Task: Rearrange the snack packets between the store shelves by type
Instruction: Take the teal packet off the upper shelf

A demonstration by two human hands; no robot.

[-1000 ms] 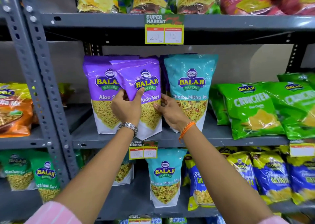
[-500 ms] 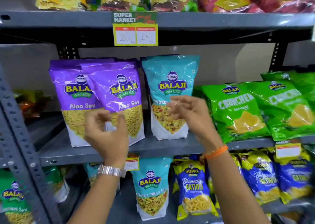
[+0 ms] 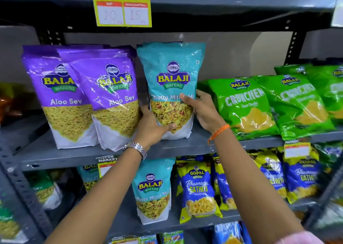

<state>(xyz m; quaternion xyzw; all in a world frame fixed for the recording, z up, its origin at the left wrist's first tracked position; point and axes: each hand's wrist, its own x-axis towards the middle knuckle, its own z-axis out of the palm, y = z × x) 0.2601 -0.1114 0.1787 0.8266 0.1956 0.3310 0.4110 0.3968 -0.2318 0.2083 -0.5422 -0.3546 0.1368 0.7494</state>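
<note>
A teal Khatta Mitha Mix packet (image 3: 171, 73) stands upright on the middle shelf (image 3: 176, 147). My left hand (image 3: 152, 127) grips its lower left edge and my right hand (image 3: 201, 110) grips its right side. Two purple Aloo Sev packets (image 3: 100, 95) stand just left of it, touching my left hand. A second teal Khatta Mitha Mix packet (image 3: 153, 190) stands on the shelf below. Part of the held packet's label is hidden by my right fingers.
Green Crunchem packets (image 3: 243, 104) lean on the middle shelf to the right. Blue and yellow Gopal Gathiya packets (image 3: 198, 188) fill the lower shelf at right. A price tag (image 3: 122, 12) hangs from the upper shelf edge. A grey upright post (image 3: 20, 186) stands at left.
Both hands let go of the purple Aloo Sev packet, moved right and took hold of the teal Khatta Mitha Mix packet. The view has shifted right and closer.
</note>
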